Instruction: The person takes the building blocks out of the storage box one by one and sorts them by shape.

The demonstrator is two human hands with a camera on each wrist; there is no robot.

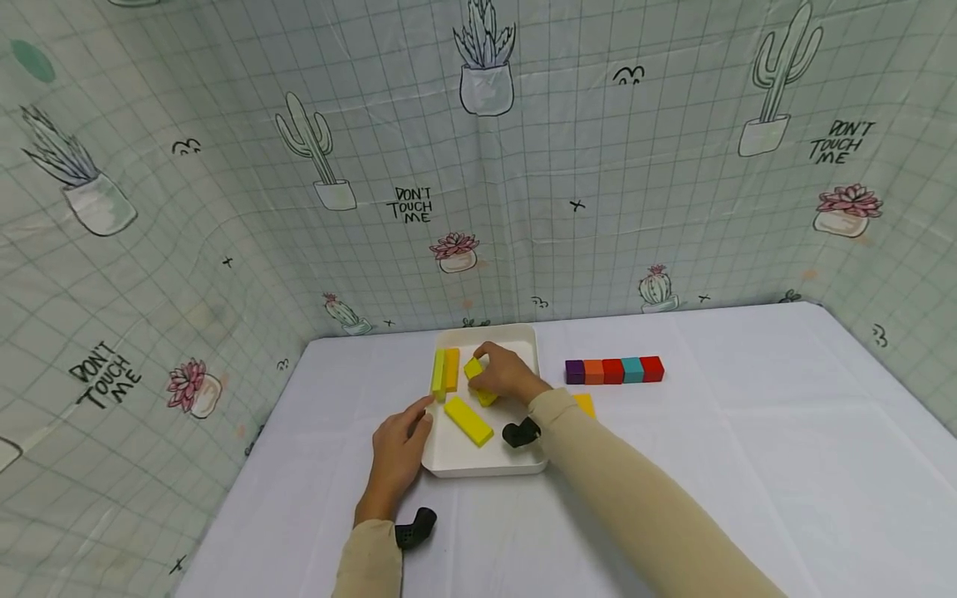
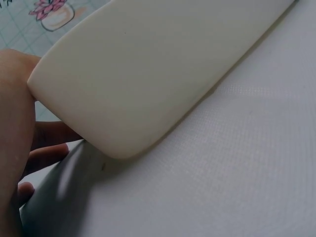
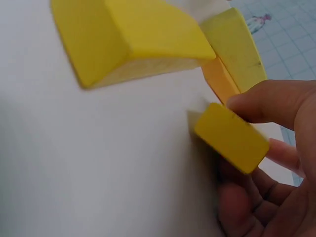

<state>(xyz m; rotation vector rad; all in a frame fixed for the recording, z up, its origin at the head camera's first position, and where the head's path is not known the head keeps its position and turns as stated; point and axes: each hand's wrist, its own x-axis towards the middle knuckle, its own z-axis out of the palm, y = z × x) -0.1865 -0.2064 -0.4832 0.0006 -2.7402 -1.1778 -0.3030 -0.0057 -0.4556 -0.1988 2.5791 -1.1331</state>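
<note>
Right hand (image 1: 510, 372) pinches a block (image 3: 232, 138) in the tray (image 1: 447, 455); left hand (image 1: 399, 453) has fingers extended against its side. Block's probably light, stiff, smooth; grip mid-length across opposite long faces.

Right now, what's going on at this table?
A person's right hand is pinching a yellow block in or just above the white tray; can't tell if it touches the bottom. Their left hand touches the tray's left edge. Three more blocks are in the tray. A row of five coloured cubes sits to its right.
</note>
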